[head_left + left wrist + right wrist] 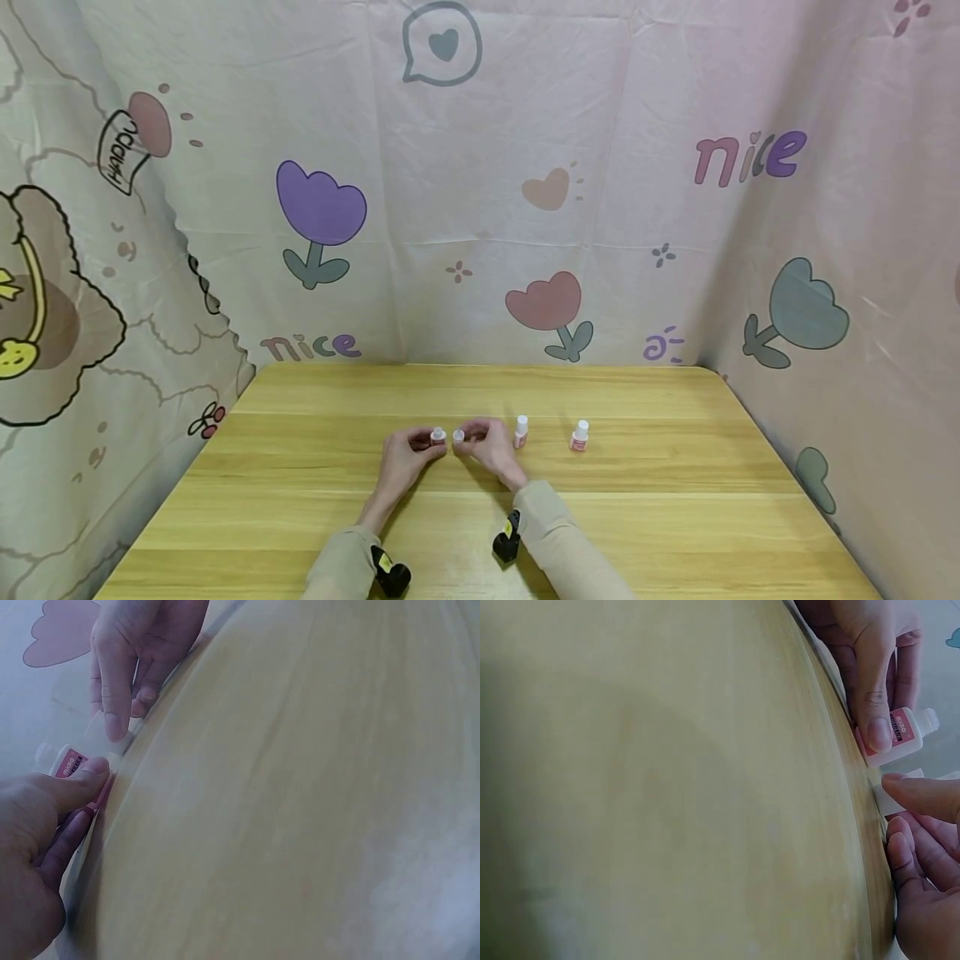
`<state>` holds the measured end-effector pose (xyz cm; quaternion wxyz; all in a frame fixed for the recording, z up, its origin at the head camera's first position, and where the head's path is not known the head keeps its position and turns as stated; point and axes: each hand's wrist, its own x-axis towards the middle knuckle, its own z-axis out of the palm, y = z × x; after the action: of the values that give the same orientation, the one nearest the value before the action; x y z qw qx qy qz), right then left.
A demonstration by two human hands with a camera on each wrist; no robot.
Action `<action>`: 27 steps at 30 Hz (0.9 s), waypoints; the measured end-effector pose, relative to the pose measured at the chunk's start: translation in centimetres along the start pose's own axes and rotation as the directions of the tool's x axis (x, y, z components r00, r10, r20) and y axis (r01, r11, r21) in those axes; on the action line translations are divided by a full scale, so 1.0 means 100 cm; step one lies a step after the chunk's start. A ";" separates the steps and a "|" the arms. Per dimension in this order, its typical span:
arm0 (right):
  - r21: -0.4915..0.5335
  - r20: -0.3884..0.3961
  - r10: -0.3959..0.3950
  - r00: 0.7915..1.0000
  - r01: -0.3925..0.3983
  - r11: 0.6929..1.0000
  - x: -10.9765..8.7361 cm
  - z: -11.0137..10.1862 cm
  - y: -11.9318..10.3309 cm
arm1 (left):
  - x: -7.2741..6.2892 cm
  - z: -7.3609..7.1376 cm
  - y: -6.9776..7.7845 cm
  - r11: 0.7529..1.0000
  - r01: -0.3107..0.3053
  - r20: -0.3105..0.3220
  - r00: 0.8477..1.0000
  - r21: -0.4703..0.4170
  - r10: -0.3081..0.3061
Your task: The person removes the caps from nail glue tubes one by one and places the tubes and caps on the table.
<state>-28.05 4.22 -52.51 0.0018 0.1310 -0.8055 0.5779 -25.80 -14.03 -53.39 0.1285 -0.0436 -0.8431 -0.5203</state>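
We have the left hand (pixel 406 452), fingers clamped on an uncapped pink-labelled nozzle bottle (pixel 438 439), and the right hand (pixel 491 446), fingers pinching a white cap (pixel 458 436) just beside it, so we'd judge one open, leaving a nearer capped bottle (pixel 521 432) and farther capped bottle (pixel 579 437) right of those fingers.

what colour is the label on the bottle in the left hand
The label is mostly pinkish red, clearest in the right wrist view.
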 end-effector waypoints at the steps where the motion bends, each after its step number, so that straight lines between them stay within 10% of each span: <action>1: -0.001 0.001 -0.001 1.000 0.001 1.000 0.000 0.000 0.000 | 0.000 0.000 0.000 1.000 0.001 0.001 1.000 0.001 -0.001; 27: 0.069 0.062 -0.005 0.998 0.000 0.998 -0.008 -0.006 0.003 | -0.007 -0.002 0.001 0.999 0.005 0.005 1.000 -0.046 -0.005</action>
<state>-27.46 4.98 -52.71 -0.0272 0.1499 -0.7845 0.6011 -25.04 -14.09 -53.41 0.1244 -0.0457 -0.8314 -0.5396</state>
